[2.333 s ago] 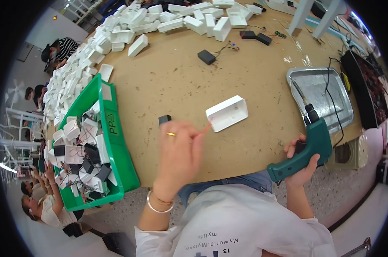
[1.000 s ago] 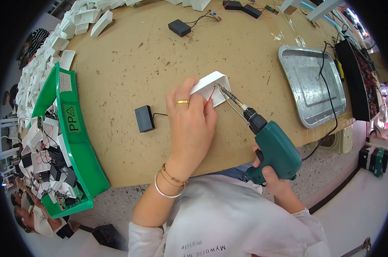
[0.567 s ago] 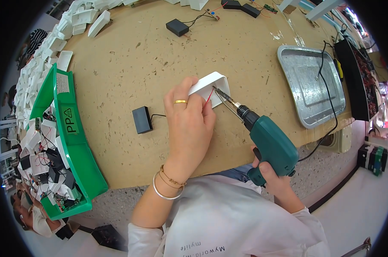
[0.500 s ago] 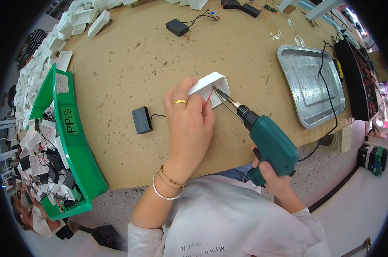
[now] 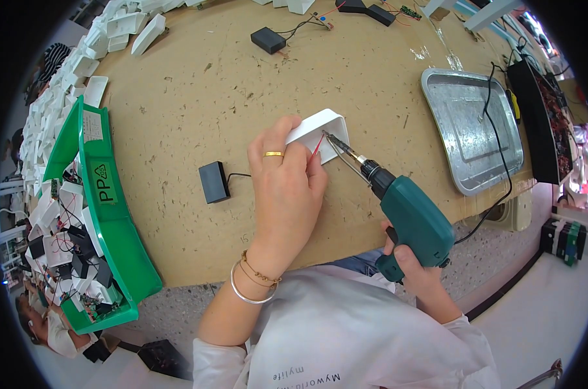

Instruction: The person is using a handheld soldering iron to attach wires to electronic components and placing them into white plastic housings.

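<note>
My left hand (image 5: 286, 172) is closed around a small white plastic housing (image 5: 321, 123), whose open side is turned toward the right. A red wire (image 5: 318, 145) runs out of the housing by my fingertips. In my right hand (image 5: 414, 264) is a green gun-shaped soldering iron (image 5: 417, 217), gripped by its handle. Its metal tip reaches inside the housing at the wire's end; the exact contact spot is too small to make out. Left of my wrist lies a black box (image 5: 213, 182) with a dark cable leading under my left hand.
A green bin (image 5: 122, 227) full of housings and wired parts stands at the left. White housings (image 5: 54, 123) are heaped behind it. On the right lie a metal tray (image 5: 462, 175) and the iron's cord (image 5: 499, 150). Another black box (image 5: 268, 40) with wires rests at the far side.
The soldering iron's body has shifted very slightly right. Both hands keep their hold, and the housing stays in place.
</note>
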Action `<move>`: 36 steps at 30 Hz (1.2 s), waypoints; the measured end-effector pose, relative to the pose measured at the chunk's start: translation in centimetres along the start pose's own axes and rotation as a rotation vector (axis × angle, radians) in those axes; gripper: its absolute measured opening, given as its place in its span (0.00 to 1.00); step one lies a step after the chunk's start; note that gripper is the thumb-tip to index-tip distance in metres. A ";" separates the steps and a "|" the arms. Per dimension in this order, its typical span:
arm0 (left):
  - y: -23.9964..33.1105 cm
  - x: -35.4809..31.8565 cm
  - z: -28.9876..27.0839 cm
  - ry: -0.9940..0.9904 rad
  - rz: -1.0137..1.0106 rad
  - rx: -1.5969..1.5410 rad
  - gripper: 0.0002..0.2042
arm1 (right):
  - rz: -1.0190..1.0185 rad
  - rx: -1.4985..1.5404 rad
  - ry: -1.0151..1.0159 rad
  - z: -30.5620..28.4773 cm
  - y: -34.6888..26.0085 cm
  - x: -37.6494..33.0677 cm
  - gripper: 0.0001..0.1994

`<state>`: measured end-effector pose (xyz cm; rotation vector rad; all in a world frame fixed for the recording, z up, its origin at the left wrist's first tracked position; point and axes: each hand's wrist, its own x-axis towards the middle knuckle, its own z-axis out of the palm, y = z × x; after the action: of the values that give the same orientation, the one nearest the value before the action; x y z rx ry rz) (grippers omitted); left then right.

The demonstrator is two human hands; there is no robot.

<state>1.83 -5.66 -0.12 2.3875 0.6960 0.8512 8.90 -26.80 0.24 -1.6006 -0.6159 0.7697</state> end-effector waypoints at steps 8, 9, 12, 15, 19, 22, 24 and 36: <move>-0.1 0.0 0.0 0.003 0.001 0.006 0.05 | 0.015 -0.036 0.002 -0.2 0.4 -0.3 0.24; -0.1 0.0 0.0 0.007 0.006 0.014 0.05 | 0.027 -0.028 -0.002 -0.2 0.5 -0.3 0.24; -0.1 0.0 0.2 0.006 0.002 0.004 0.05 | 0.026 -0.022 0.004 -0.2 0.5 -0.3 0.25; -0.1 0.0 0.1 0.000 -0.009 -0.007 0.05 | 0.002 -0.037 -0.008 -0.3 0.3 -0.1 0.26; -0.1 0.0 0.1 0.002 0.002 -0.001 0.05 | -0.064 -0.010 -0.001 -0.1 0.4 -0.2 0.29; -0.1 0.0 0.1 0.002 0.002 0.004 0.05 | -0.072 0.005 -0.006 -0.1 0.2 -0.2 0.30; -0.1 0.0 0.0 0.001 0.003 0.005 0.05 | -0.068 0.020 -0.012 -0.1 0.4 -0.3 0.30; 0.0 -0.6 -0.3 0.054 0.060 0.098 0.07 | -0.089 0.059 -0.017 -0.2 0.9 -0.4 0.31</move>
<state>1.23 -5.95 -0.15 2.4917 0.7046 0.9293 8.73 -27.35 -0.56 -1.5041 -0.6666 0.7295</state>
